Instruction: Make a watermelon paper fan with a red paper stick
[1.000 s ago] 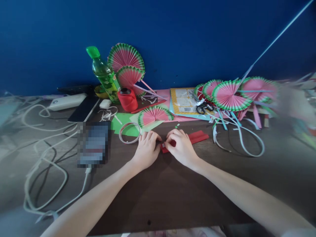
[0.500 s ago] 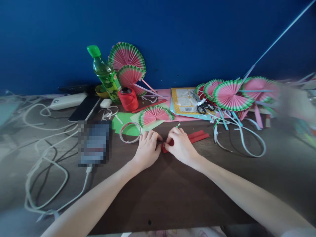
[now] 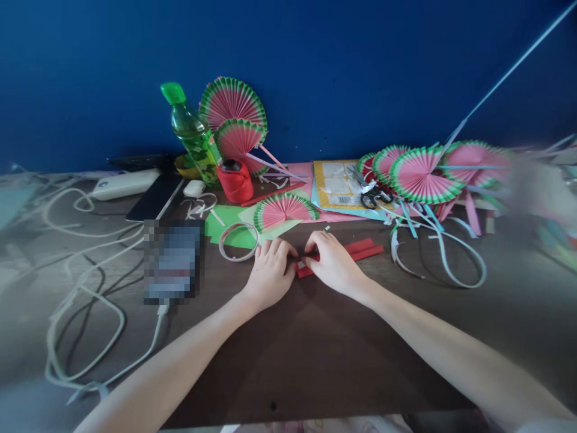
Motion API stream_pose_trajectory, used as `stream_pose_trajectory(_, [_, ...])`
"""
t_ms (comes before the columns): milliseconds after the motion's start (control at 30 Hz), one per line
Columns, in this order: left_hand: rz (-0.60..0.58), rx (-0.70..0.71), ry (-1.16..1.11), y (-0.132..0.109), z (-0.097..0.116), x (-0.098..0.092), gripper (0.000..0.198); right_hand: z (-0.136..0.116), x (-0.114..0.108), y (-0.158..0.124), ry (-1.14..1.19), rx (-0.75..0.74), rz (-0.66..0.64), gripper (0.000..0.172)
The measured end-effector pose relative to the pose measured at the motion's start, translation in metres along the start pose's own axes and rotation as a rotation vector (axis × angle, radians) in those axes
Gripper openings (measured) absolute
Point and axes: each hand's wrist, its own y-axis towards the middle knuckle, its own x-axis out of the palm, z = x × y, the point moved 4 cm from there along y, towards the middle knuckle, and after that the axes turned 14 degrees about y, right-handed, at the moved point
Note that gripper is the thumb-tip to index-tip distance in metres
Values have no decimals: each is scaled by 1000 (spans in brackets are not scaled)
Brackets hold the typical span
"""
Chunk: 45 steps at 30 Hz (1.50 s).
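Note:
My left hand [image 3: 271, 270] rests on the dark table with its fingers bent and pinched together. Something dark and narrow shows between the two hands' fingertips; it is too small to make out. Facing it, my right hand [image 3: 333, 263] is closed over a folded red paper strip [image 3: 364, 249], whose near end peeks out below the fingertips. The hand hides the strip's middle. Left of my left hand lies a roll of clear tape [image 3: 224, 245]. Just behind the hands is a pleated pink and green paper fan [image 3: 285, 210] on green paper [image 3: 246, 238].
At the back stand a green-capped bottle [image 3: 192, 135], a red thread spool [image 3: 235, 183] and upright fans [image 3: 233, 105]. Scissors [image 3: 375, 195] lie on a yellow packet [image 3: 336, 180], near more fans [image 3: 426, 174]. A phone [image 3: 174, 258] and white cables [image 3: 54, 337] occupy the left.
My right hand's fingers have shifted slightly, showing more of the red strip's near end below them. My left hand stays almost in place.

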Motion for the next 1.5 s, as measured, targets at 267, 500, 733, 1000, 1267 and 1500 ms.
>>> stream_pose_trajectory(267, [19, 15, 9, -1, 0, 1, 11, 1, -9, 4, 171, 40, -67, 14])
stream_pose_trajectory(500, [31, 21, 19, -1, -1, 1, 11, 0, -10, 5, 122, -11, -58, 13])
stream_pose_trajectory(733, [27, 20, 26, -1, 0, 2, 11, 3, -6, 5, 137, -38, -71, 17])
stream_pose_trajectory(1000, [21, 12, 21, -1, 0, 1, 11, 3, -6, 6, 135, -29, -69, 18])
stream_pose_trajectory(1267, [19, 20, 36, -2, 1, 1, 11, 2, -6, 7, 132, -6, -79, 19])
stream_pose_trajectory(1500, [4, 18, 42, 0, 0, 1, 12, 5, -9, 11, 141, 15, -92, 21])
